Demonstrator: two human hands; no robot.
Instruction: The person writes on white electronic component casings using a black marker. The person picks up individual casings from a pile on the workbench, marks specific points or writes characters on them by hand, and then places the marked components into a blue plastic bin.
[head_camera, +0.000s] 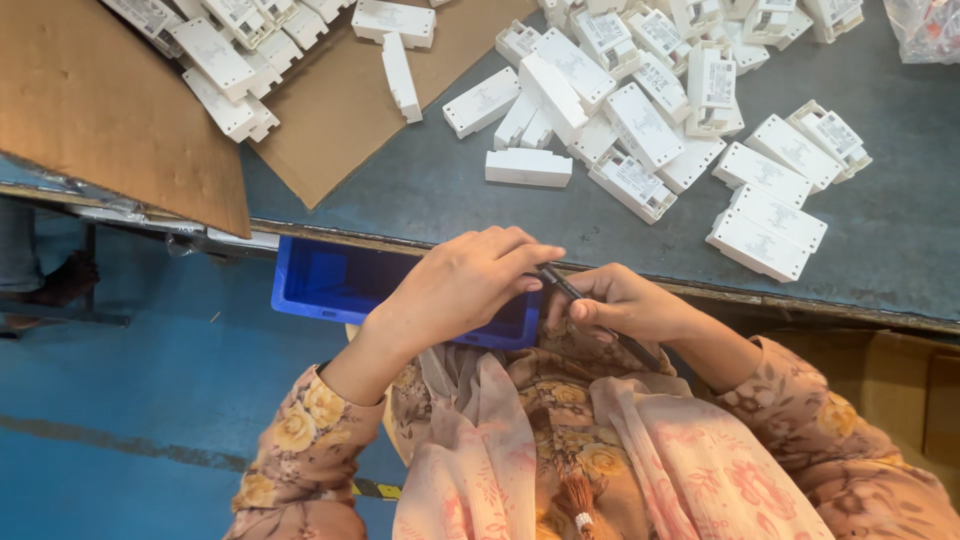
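A thin dark pen-like tool (592, 312) is gripped in the right hand (625, 303) and steadied at its tip by the left hand (462, 285) above a blue plastic bin (325, 282), white rectangular plastic casings (640, 125) being heaped within reach on the grey tabletop (420, 190).

A heap of small white rectangular boxes (640, 110) is seen on the grey table (880, 240) at one o'clock; pale labels with grey print are borne on several upturned faces (712, 82). One white box (528, 167) is laid apart at twelve o'clock. More white boxes (225, 60) are spread at eleven o'clock on flattened brown cardboard (100, 110). A brown cardboard carton (900, 390) is glimpsed at four o'clock. A clear plastic bag (925, 28) is tucked at two o'clock
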